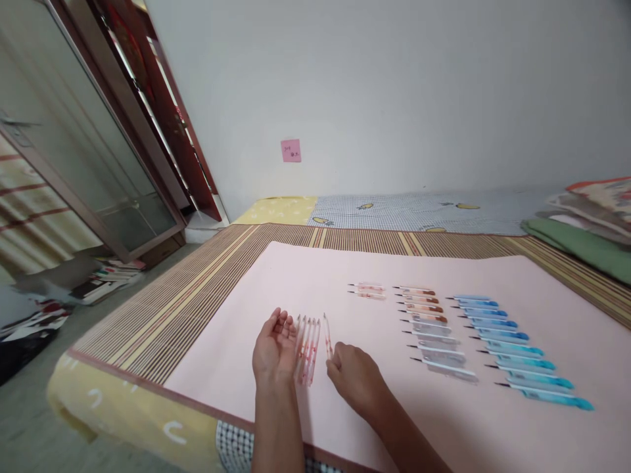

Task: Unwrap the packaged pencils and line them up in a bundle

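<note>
Clear pink-print pens [306, 348], maybe 4, side by side; single pen [327, 330] just rt, apart.

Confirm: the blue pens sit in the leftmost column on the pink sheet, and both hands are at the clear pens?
No. The head view shows the blue pens in the rightmost column on the pink sheet, not the leftmost. The rest holds: the left hand and right hand are at the clear pens.

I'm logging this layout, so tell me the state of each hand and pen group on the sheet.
bunched pens, lying side by side
loose pen, set apart, end gripped
left hand, open, beside bunched pens
right hand, fingers closed on loose pen
blue pens, lying in column, tips left
</note>
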`<state>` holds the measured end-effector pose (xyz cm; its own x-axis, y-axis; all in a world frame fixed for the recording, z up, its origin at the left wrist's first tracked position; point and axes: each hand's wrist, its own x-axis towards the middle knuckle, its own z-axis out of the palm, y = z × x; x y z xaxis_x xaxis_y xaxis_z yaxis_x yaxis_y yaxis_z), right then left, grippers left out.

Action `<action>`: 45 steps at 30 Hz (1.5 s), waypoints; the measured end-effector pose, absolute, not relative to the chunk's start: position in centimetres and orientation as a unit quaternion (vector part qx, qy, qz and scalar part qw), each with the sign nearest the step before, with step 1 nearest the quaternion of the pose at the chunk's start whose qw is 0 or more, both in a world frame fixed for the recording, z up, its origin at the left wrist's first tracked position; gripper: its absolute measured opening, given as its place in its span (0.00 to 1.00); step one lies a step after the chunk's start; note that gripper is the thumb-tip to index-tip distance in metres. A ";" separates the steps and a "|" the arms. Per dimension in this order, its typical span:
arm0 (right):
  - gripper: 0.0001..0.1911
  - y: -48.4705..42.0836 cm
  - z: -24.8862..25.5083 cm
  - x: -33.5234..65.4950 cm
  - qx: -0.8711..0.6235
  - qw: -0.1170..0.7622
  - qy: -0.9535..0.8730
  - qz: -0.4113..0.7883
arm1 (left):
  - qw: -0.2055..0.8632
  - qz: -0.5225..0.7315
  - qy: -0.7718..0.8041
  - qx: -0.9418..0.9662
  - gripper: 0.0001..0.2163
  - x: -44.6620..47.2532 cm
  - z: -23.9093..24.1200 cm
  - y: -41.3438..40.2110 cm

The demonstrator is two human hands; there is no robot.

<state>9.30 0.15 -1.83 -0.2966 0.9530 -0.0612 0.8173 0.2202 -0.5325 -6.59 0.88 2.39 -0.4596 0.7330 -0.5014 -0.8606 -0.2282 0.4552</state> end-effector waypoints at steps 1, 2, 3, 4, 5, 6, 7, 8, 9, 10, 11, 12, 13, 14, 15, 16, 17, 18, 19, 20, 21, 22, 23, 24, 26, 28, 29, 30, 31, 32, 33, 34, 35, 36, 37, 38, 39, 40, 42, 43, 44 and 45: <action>0.08 0.2 -1.9 9.3 -0.575 0.145 -0.766 0.247 | 0.512 0.778 0.352 -0.092 0.06 -6.6 2.4 0.9; 0.08 0.2 -1.9 9.2 -0.572 0.150 -0.764 0.257 | 0.511 0.779 0.352 -0.093 0.07 -6.6 2.4 0.9; 0.09 0.1 -1.9 9.2 -0.567 0.154 -0.763 0.268 | 0.509 0.780 0.351 -0.094 0.07 -6.6 2.4 0.9; 0.10 0.1 -2.0 9.2 -0.562 0.156 -0.763 0.280 | 0.509 0.780 0.351 -0.094 0.07 -6.6 2.3 1.0; 0.10 0.0 -2.1 9.1 -0.556 0.158 -0.762 0.292 | 0.508 0.781 0.351 -0.094 0.06 -6.6 2.3 1.0; 0.11 -0.1 -2.1 9.0 -0.550 0.159 -0.762 0.305 | 0.508 0.781 0.351 -0.094 0.06 -6.6 2.3 1.0; 0.11 -0.2 -2.2 9.0 -0.544 0.158 -0.760 0.319 | 0.507 0.782 0.351 -0.094 0.06 -6.6 2.3 1.0; 0.12 -0.2 -2.3 8.9 -0.539 0.157 -0.756 0.336 | 0.507 0.782 0.351 -0.094 0.06 -6.6 2.3 1.0; 0.12 -0.3 -2.4 8.9 -0.534 0.157 -0.751 0.355 | 0.506 0.782 0.350 -0.095 0.06 -6.6 2.3 1.0; 0.12 -0.3 -2.4 8.9 -0.527 0.157 -0.745 0.378 | 0.506 0.783 0.350 -0.096 0.06 -6.6 2.3 1.0; 0.12 -0.3 -2.5 8.9 -0.521 0.156 -0.737 0.402 | 0.507 0.783 0.349 -0.096 0.06 -6.6 2.4 0.9; 0.12 -0.4 -2.5 8.9 -0.514 0.156 -0.729 0.425 | 0.508 0.782 0.348 -0.096 0.06 -6.6 2.4 0.9; 0.12 -0.4 -2.6 9.0 -0.508 0.157 -0.722 0.443 | 0.509 0.781 0.348 -0.095 0.06 -6.5 2.4 0.9; 0.11 -0.4 -2.6 9.0 -0.504 0.160 -0.716 0.455 | 0.510 0.781 0.348 -0.095 0.06 -6.5 2.4 0.9; 0.11 -0.4 -2.6 9.0 -0.501 0.164 -0.713 0.463 | 0.511 0.780 0.348 -0.094 0.06 -6.5 2.5 1.0; 0.11 -0.4 -2.6 9.1 -0.498 0.168 -0.712 0.467 | 0.513 0.779 0.347 -0.094 0.06 -6.5 2.5 1.0; 0.10 -0.4 -2.5 9.1 -0.495 0.173 -0.711 0.469 | 0.513 0.779 0.347 -0.094 0.06 -6.4 2.5 1.0; 0.10 -0.4 -2.5 9.1 -0.494 0.177 -0.710 0.471 | 0.515 0.779 0.346 -0.094 0.06 -6.4 2.5 1.0; 0.10 -0.4 -2.4 9.1 -0.493 0.177 -0.708 0.474 | 0.516 0.778 0.345 -0.094 0.06 -6.4 2.5 0.9; 0.10 -0.5 -2.3 9.1 -0.493 0.178 -0.706 0.477 | 0.516 0.778 0.345 -0.094 0.06 -6.4 2.5 0.9; 0.10 -0.5 -2.3 9.0 -0.492 0.178 -0.704 0.480 | 0.516 0.778 0.345 -0.093 0.06 -6.4 2.5 0.9; 0.10 -0.5 -2.2 9.0 -0.491 0.178 -0.702 0.484 | 0.516 0.778 0.346 -0.092 0.06 -6.3 2.5 0.9; 0.10 -0.6 -2.2 9.0 -0.490 0.178 -0.700 0.488 | 0.516 0.778 0.346 -0.090 0.06 -6.2 2.5 0.8; 0.10 -0.6 -2.2 8.9 -0.487 0.179 -0.699 0.492 | 0.516 0.778 0.347 -0.089 0.06 -6.2 2.6 0.8; 0.09 -0.7 -2.2 8.8 -0.482 0.177 -0.696 0.501 | 0.516 0.777 0.349 -0.088 0.06 -6.0 2.6 0.9; 0.09 -0.7 -2.2 8.7 -0.480 0.172 -0.696 0.505 | 0.518 0.775 0.351 -0.086 0.06 -5.8 2.6 0.9; 0.08 -0.7 -2.1 8.6 -0.481 0.169 -0.697 0.505 | 0.519 0.774 0.351 -0.086 0.06 -5.8 2.6 0.9; 0.08 -0.8 -2.0 8.7 -0.482 0.165 -0.700 0.501 | 0.520 0.774 0.351 -0.086 0.06 -5.7 2.6 0.9; 0.08 -0.8 -1.8 8.7 -0.482 0.161 -0.705 0.495 | 0.521 0.774 0.350 -0.085 0.06 -5.8 2.6 0.9; 0.07 -0.8 -1.7 8.8 -0.480 0.161 -0.714 0.483 | 0.520 0.774 0.349 -0.085 0.06 -5.8 2.6 0.9; 0.06 -0.8 -1.5 8.9 -0.477 0.161 -0.726 0.468 | 0.519 0.775 0.350 -0.086 0.06 -5.9 2.6 0.9; 0.04 -0.8 -1.4 8.9 -0.474 0.163 -0.738 0.451 | 0.518 0.775 0.350 -0.087 0.06 -6.0 2.6 0.9; 0.03 -0.9 -1.3 9.0 -0.472 0.165 -0.751 0.432 | 0.518 0.775 0.351 -0.088 0.06 -6.0 2.6 0.9; 0.04 -0.9 -1.3 9.0 -0.471 0.164 -0.762 0.413 | 0.518 0.775 0.351 -0.090 0.06 -6.1 2.6 0.9; 0.06 -0.9 -1.3 9.0 -0.473 0.160 -0.770 0.397 | 0.518 0.775 0.351 -0.091 0.06 -6.1 2.6 0.9; 0.08 -1.0 -1.4 9.0 -0.477 0.153 -0.776 0.383 | 0.519 0.774 0.350 -0.091 0.06 -6.2 2.6 0.9; 0.09 -1.0 -1.6 8.9 -0.481 0.145 -0.780 0.373 | 0.520 0.774 0.348 -0.090 0.06 -6.2 2.6 0.9; 0.09 -1.0 -1.7 8.8 -0.482 0.139 -0.784 0.365 | 0.521 0.775 0.346 -0.090 0.06 -6.2 2.5 0.9; 0.08 -1.1 -2.0 8.7 -0.480 0.132 -0.789 0.360 | 0.521 0.777 0.343 -0.090 0.06 -6.2 2.4 0.9; 0.07 -1.1 -2.0 8.7 -0.478 0.131 -0.790 0.360 | 0.521 0.776 0.342 -0.090 0.06 -6.2 2.4 0.9; 0.07 -1.1 -2.1 8.7 -0.475 0.132 -0.792 0.360 | 0.521 0.776 0.343 -0.090 0.06 -6.2 2.4 0.9; 0.08 -1.1 -2.1 8.7 -0.474 0.131 -0.792 0.361 | 0.521 0.776 0.344 -0.089 0.06 -6.2 2.4 0.9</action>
<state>8.71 -1.06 -2.05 -0.5166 0.8456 -0.1347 0.6563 0.2900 -0.6966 -6.17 0.92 2.40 -0.4405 0.7480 -0.4965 -0.8702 -0.2198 0.4410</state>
